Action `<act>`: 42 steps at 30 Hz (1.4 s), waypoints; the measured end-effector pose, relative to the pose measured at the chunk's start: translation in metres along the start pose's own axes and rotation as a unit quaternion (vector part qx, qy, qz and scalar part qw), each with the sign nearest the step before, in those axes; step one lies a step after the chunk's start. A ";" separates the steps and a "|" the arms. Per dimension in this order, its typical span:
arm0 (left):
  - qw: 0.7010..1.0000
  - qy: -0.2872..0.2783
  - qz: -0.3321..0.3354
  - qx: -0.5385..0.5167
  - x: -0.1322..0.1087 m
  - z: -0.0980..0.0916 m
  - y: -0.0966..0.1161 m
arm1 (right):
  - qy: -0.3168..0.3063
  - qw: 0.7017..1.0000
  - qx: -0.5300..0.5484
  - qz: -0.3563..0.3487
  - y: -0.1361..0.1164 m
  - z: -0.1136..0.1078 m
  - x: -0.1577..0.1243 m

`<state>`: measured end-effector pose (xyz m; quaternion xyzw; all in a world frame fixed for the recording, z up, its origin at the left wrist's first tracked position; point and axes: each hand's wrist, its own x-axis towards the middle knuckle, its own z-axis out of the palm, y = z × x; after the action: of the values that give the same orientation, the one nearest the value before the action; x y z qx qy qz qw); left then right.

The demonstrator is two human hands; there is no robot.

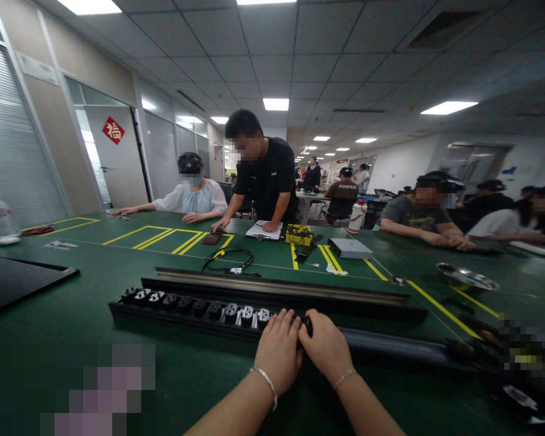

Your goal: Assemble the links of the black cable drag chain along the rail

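A long black power strip housing (172,321) lies across the green table in front of me, a row of black and white socket units (231,313) showing in its left part. My left hand (279,351) rests over the middle of the strip, its fingers stretched out flat across the right end of the row. Close beside it, my right hand (327,345) has its fingers curled round a dark part of the strip. What lies under both palms is hidden. To the right of my hands the strip continues as a smooth black surface (390,346).
Behind the strip lie long black rails (272,287) and a coiled black cable (227,260). A metal bowl (467,277) and a grey box (349,248) are farther right. One person (266,175) leans over a clipboard (263,229); others sit around the table (131,381).
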<state>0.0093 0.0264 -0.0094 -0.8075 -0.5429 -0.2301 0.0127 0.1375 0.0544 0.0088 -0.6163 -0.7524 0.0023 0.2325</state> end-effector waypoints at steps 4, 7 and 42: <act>1.000 -0.004 0.001 -0.002 0.000 0.000 0.000 | 0.007 1.000 0.005 -0.006 0.001 0.001 0.000; 1.000 -0.004 0.002 -0.001 0.000 0.000 0.000 | 0.007 1.000 0.006 -0.010 0.001 0.001 0.000; 1.000 0.012 0.003 0.005 0.000 0.005 -0.002 | 0.011 1.000 0.006 -0.009 0.000 0.001 0.001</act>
<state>0.0095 0.0287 -0.0146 -0.8065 -0.5413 -0.2365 0.0241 0.1371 0.0557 0.0078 -0.6079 -0.7554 -0.0016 0.2444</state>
